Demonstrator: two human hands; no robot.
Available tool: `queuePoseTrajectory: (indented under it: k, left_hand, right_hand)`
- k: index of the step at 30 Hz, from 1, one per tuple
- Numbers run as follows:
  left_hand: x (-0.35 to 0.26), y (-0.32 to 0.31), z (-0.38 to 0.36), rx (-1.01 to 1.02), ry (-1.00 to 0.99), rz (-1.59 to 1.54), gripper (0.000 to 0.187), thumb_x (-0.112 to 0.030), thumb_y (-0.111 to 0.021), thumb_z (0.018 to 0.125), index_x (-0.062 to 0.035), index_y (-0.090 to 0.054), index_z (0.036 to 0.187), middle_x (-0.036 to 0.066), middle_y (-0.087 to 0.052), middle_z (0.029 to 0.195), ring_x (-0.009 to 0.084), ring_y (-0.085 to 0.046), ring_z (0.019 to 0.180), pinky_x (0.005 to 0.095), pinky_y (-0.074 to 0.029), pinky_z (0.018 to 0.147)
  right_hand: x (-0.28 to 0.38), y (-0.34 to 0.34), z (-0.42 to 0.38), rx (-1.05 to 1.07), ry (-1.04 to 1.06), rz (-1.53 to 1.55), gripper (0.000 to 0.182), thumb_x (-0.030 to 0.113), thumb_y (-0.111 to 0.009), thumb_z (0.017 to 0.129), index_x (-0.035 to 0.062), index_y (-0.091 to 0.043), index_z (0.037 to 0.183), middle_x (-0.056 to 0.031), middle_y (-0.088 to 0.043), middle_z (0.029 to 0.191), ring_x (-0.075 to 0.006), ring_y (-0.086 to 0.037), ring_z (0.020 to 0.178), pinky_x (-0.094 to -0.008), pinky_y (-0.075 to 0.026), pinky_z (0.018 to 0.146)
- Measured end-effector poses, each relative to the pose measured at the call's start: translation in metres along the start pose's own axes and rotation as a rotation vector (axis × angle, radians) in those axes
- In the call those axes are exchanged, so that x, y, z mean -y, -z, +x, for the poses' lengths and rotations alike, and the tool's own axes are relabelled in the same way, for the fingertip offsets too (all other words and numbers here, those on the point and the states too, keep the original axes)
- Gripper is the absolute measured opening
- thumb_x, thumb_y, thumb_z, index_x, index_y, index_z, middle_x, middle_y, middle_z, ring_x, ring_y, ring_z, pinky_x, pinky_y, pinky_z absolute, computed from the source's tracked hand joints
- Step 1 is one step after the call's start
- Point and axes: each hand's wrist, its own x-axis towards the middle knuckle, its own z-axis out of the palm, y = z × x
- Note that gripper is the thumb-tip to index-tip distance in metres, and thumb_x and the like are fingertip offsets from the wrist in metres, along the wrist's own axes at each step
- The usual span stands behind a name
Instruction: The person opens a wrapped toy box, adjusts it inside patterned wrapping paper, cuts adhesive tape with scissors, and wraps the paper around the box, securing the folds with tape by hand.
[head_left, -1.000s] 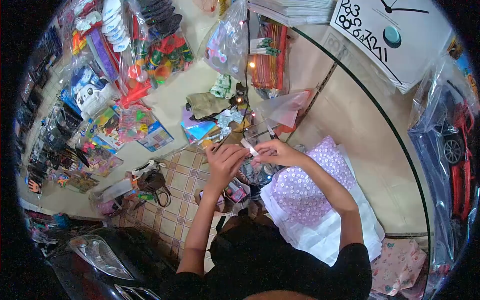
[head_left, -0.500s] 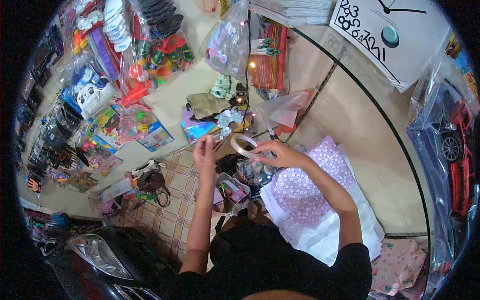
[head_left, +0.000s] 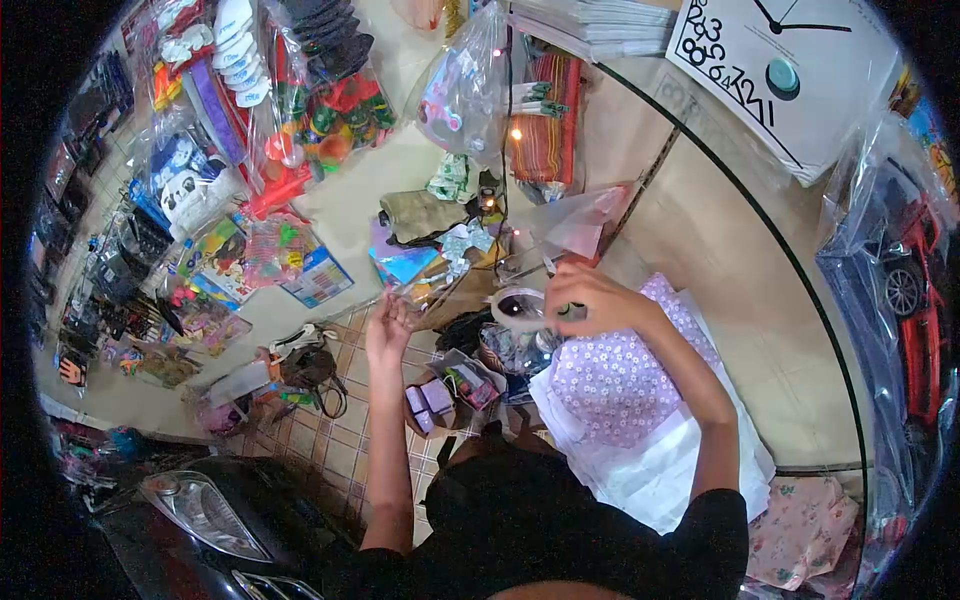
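Observation:
A roll of clear tape (head_left: 519, 309) hangs from my right hand (head_left: 592, 300), whose fingers are closed on its rim. A pointed metal blade, like that of scissors, shows just above this hand. Well apart on the left, my left hand (head_left: 389, 326) is raised with fingers curled and fingertips pinched together. A thin, see-through strip of tape (head_left: 450, 297) seems to run from these fingertips toward the roll. Under my right forearm lies a purple flowered package (head_left: 625, 385) on white paper sheets (head_left: 640, 475).
A curved glass edge (head_left: 790, 250) bounds the counter on the right. A large clock (head_left: 780, 75) and a boxed red toy car (head_left: 915, 310) lie beyond it. An open box (head_left: 430, 405) sits low in front of me. Bagged toys (head_left: 335, 120) fill the left side, with a motorbike (head_left: 205, 510) below.
My right hand has moved slightly right with the tape roll, and my left hand slightly left and down. The gap between them has widened, and the view has shifted a little.

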Motion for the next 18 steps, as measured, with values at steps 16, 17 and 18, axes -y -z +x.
queuePoseTrajectory:
  k: [16,17,18]
  left_hand:
    - [-0.007,0.019,-0.005,0.013,-0.035,0.027,0.011,-0.02,-0.059,0.091,-0.0135,-0.062,0.1,-0.005,-0.064,0.096,0.0103,-0.059,0.092,0.0304,-0.04,0.069]
    - [-0.006,0.021,-0.006,0.012,-0.043,0.039,0.012,-0.021,-0.059,0.091,-0.0135,-0.062,0.1,-0.005,-0.063,0.098,0.0108,-0.058,0.095,0.0306,-0.04,0.071]
    - [-0.004,0.02,-0.011,0.0,-0.078,0.068,0.013,-0.021,-0.059,0.091,-0.0136,-0.062,0.101,-0.004,-0.063,0.101,0.0114,-0.057,0.099,0.0308,-0.04,0.075]
  right_hand:
    - [-0.049,-0.021,-0.017,-0.044,-0.171,-0.349,0.031,0.023,-0.071,0.075,0.0099,-0.066,0.102,-0.0001,-0.049,0.141,-0.0265,-0.032,0.139,-0.0513,-0.028,0.107]
    - [-0.052,-0.021,-0.015,-0.041,-0.172,-0.314,0.03,0.023,-0.071,0.075,0.0104,-0.066,0.102,-0.0006,-0.048,0.141,-0.0273,-0.03,0.139,-0.0513,-0.028,0.107]
    - [-0.056,-0.021,-0.014,-0.039,-0.176,-0.28,0.03,0.023,-0.072,0.074,0.0108,-0.066,0.101,-0.0011,-0.047,0.142,-0.0281,-0.029,0.14,-0.0513,-0.027,0.107]
